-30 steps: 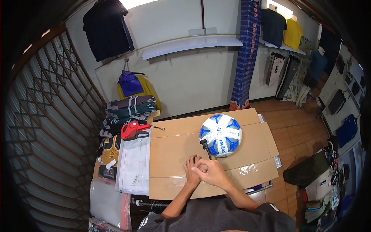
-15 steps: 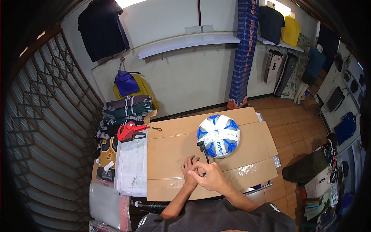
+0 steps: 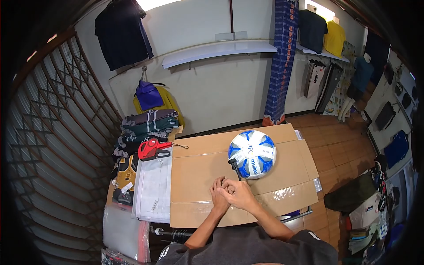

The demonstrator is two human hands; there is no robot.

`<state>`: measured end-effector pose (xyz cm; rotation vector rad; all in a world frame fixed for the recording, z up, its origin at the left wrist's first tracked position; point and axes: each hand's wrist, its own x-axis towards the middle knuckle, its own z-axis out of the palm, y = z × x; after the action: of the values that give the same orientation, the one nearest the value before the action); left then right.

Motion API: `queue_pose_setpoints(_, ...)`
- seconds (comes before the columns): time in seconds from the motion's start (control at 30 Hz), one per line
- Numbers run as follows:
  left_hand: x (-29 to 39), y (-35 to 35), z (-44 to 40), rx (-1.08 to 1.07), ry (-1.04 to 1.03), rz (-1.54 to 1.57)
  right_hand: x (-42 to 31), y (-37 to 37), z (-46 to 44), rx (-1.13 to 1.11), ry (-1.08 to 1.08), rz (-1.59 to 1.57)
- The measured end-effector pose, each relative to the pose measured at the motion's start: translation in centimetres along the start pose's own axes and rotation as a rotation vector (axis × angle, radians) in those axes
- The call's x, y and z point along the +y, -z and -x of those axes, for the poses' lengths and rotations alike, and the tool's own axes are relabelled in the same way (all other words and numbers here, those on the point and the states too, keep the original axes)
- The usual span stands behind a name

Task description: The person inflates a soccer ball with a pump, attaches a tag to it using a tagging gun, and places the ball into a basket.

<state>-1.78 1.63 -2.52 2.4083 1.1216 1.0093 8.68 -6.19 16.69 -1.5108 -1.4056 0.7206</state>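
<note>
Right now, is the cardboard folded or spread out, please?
Spread out: the cardboard lies flat, creases showing, with the ball on top.

White-blue-grey football (image 3: 251,154), toward far right corner of brown cardboard sheet (image 3: 194,179): "AFC", "molten" below; other small print too small to read. Tall blue patterned fabric column (image 3: 281,62), beyond far edge: "APPAREL" in orange-red letters running down; rest unclear.

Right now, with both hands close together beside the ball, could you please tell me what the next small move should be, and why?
Perhaps ease the black tool a little away from the ball: its head overlaps the ball's edge in this view, though I cannot tell whether they touch. The right hand seems closed around its lower end.
</note>
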Motion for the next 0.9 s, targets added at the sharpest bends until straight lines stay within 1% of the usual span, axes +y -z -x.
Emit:
queue_pose_setpoints(0.07,0.4,0.4,0.2,-0.049,0.028,0.019,-1.2,0.6,0.2,-0.006,0.056,0.041)
queue_pose_setpoints(0.17,0.7,0.6,-0.2,-0.079,0.046,-0.015,-5.3,3.4,1.1,-0.016,0.162,-0.049)
queue_pose_setpoints(0.27,1.4,0.5,-0.4,-0.073,0.075,-0.071,-9.9,6.5,2.5,-0.055,0.177,-0.032)
queue_pose_setpoints(0.3,1.7,0.7,-0.6,-0.067,0.088,-0.09,-9.5,6.3,2.3,-0.048,0.173,-0.032)
queue_pose_setpoints(0.4,2.2,1.9,-0.7,-0.019,0.02,-0.033,-7.2,4.7,1.4,-0.018,0.164,-0.046)
queue_pose_setpoints(0.5,1.7,1.5,-0.5,-0.001,0.028,0.018,-4.7,2.9,0.8,0.026,0.15,-0.062)
queue_pose_setpoints(0.6,1.6,1.8,-0.4,-0.065,0.059,0.072,-3.0,1.8,0.3,0.034,0.142,-0.02)
queue_pose_setpoints(0.7,1.5,1.3,-0.5,0.018,0.07,0.083,-1.9,0.8,0.1,0.059,0.121,0.001)
queue_pose_setpoints(0.77,1.0,1.0,-0.4,0.004,0.067,0.088,-1.1,-0.2,0.2,0.086,0.132,0.026)
queue_pose_setpoints(0.87,0.9,1.0,-0.4,0.0,0.046,0.067,1.3,-1.1,0.3,0.056,0.056,0.054)
queue_pose_setpoints(0.9,0.9,1.0,-0.4,-0.001,0.038,0.056,1.1,-1.1,0.2,0.076,0.075,0.05)
